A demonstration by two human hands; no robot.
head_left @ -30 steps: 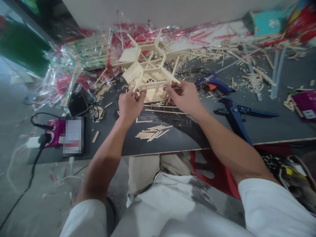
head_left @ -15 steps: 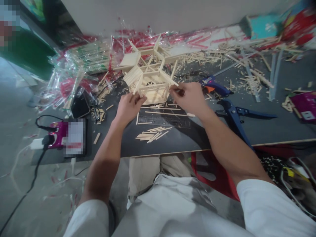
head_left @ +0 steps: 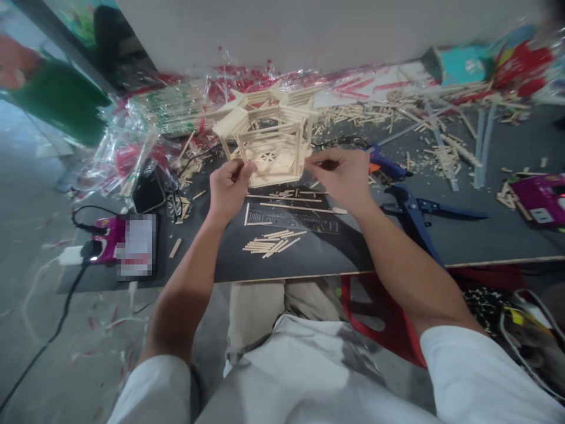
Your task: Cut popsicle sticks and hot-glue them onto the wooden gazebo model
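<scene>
A small pavilion-like model [head_left: 282,176] built of pale wooden sticks stands tilted on the dark tabletop, its open side facing me. Through that side a wheel-shaped lattice shows inside. My left hand [head_left: 229,184] pinches the model's lower left front corner, thumb and fingers closed on it. At the lower right edge my right hand [head_left: 339,174] has its fingertips pressed together on the frame. Just below the model lie long thin sticks [head_left: 300,208] and a clear ruler [head_left: 304,221]. Nearer to me is a loose pile of short sticks [head_left: 271,242].
On the right lie a blue glue gun [head_left: 391,164] and blue-handled cutters [head_left: 412,213]. Plastic-wrapped stick bundles [head_left: 168,106] and scraps crowd the back. A phone [head_left: 136,246] lies beside a purple power strip [head_left: 106,238] at the left. The table edge [head_left: 291,277] is near my lap.
The model has tipped so that its open front and inner lattice face me more. Both hands have stayed at its lower front corners and shifted slightly with it.
</scene>
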